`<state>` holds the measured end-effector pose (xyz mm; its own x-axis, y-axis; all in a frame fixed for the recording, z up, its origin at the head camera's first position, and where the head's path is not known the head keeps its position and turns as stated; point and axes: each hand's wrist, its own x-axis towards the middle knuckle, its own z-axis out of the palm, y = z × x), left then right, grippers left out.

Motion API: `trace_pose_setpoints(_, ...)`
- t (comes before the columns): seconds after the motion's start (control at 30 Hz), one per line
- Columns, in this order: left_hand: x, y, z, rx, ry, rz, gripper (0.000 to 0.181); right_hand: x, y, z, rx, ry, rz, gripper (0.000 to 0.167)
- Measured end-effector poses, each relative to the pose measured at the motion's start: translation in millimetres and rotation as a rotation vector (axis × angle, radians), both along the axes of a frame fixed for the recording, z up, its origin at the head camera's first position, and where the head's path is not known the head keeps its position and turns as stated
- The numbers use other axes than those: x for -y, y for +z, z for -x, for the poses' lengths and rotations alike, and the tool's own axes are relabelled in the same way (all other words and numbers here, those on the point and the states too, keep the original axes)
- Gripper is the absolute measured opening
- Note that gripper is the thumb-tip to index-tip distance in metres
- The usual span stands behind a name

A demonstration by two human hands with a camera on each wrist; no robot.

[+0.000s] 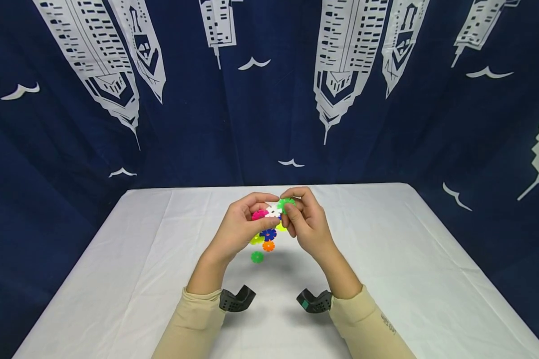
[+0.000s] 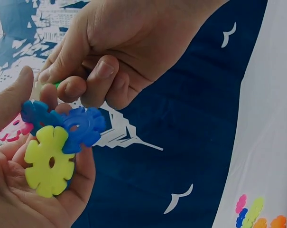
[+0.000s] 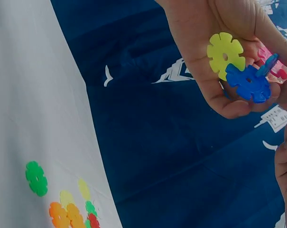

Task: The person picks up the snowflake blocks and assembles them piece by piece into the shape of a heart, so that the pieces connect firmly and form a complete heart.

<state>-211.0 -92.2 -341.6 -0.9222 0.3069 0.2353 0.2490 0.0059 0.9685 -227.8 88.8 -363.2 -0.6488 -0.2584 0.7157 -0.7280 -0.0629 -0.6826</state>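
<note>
My left hand (image 1: 238,224) holds a joined group of notched flower-shaped discs above the table. A pink disc (image 1: 259,214) and a white disc (image 1: 273,211) show between its fingers. In the left wrist view a yellow disc (image 2: 49,164) and a blue disc (image 2: 84,127) hang in front of the left palm (image 2: 15,190). My right hand (image 1: 309,224) pinches a green disc (image 1: 286,205) between thumb and fingers, right against the white one. The right fingers mostly hide the green disc in the left wrist view.
Loose discs lie on the white-covered table (image 1: 161,259) below the hands, among them a green disc (image 1: 257,257) and an orange disc (image 1: 268,246). A dark blue curtain (image 1: 251,124) with white building prints hangs behind the table.
</note>
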Motion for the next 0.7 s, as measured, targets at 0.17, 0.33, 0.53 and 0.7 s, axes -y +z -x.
trace_pose_setpoints(0.17, 0.6, 1.1, -0.3, 0.050, -0.031, -0.036, 0.033, 3.4, -0.1, -2.4, -0.021, 0.023, 0.056, 0.011)
trace_pose_setpoints(0.33, 0.4, 1.6, -1.3, 0.048, -0.051, -0.063, 0.033, 6.8, -0.6, -4.1, -0.034, 0.053, 0.100, 0.012)
trace_pose_setpoints(0.53, -0.6, 2.2, -2.5, 0.049, -0.045, -0.056, 0.032, 7.7, -0.7, -4.7, -0.054, 0.058, 0.110, 0.012)
trace_pose_setpoints(0.7, 0.9, 0.9, -0.7, 0.040, -0.027, -0.014, 0.030, 5.6, -0.2, -2.7, -0.066, 0.033, 0.052, 0.014)
